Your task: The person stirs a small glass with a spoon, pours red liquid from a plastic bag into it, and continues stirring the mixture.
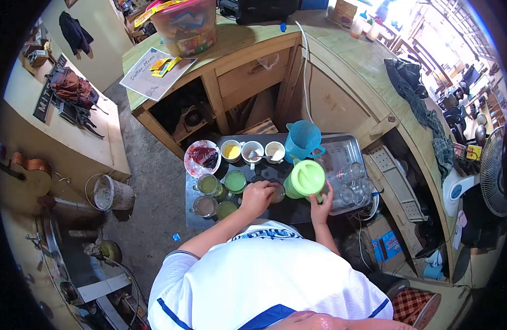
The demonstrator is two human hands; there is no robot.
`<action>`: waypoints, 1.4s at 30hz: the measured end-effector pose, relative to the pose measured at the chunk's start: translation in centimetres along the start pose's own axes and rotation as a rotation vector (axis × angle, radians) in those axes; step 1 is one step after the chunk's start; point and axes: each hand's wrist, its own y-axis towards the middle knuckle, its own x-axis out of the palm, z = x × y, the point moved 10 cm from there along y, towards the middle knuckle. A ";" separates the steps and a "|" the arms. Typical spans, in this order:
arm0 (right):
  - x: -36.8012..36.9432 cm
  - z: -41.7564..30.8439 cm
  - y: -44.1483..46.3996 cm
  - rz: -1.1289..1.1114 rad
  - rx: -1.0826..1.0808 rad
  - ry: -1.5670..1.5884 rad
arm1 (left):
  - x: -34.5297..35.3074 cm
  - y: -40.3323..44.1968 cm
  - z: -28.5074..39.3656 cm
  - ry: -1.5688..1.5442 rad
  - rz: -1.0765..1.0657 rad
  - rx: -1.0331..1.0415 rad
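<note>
My left hand (257, 199) has its fingers closed round the side of a small glass (276, 192) on the dark table (196, 220). Just right of the glass stands a light green lidded pitcher (307, 179), and my right hand (321, 208) grips its handle. Left of my left hand are several glass mugs, among them a green one (235, 181) and a brownish one (205, 206). Behind them stand a cup of yellow stuff (231, 150), a cup with a spoon (252, 153) and a cup of pale stuff (274, 152).
A blue pitcher (303, 141) stands behind the green one. At right, a metal tray (350, 147) holds several clear glasses (352, 190). A plate (193, 166) with dark red packets lies at left. The wooden counter (253, 41) curves round behind; a white fan (457, 190) is at far right.
</note>
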 end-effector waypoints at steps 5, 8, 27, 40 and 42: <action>0.3 -6.7 2.1 0.157 -0.208 -0.501 | -0.4 -0.3 -0.3 0.046 -0.011 -0.062; 2.0 -14.3 0.2 0.298 -0.623 -0.783 | -1.3 -0.3 0.4 0.035 0.078 -0.001; 13.9 -7.8 -1.7 -0.680 -0.375 -0.724 | 0.5 -2.3 -2.9 -0.241 -0.139 -0.390; 15.1 -7.6 -1.1 -0.668 -0.413 -0.574 | 4.6 -4.5 -6.9 0.145 -0.288 -0.482; 15.1 -8.1 -0.9 -0.642 -0.450 -0.618 | 4.3 -4.4 -6.9 0.148 -0.285 -0.507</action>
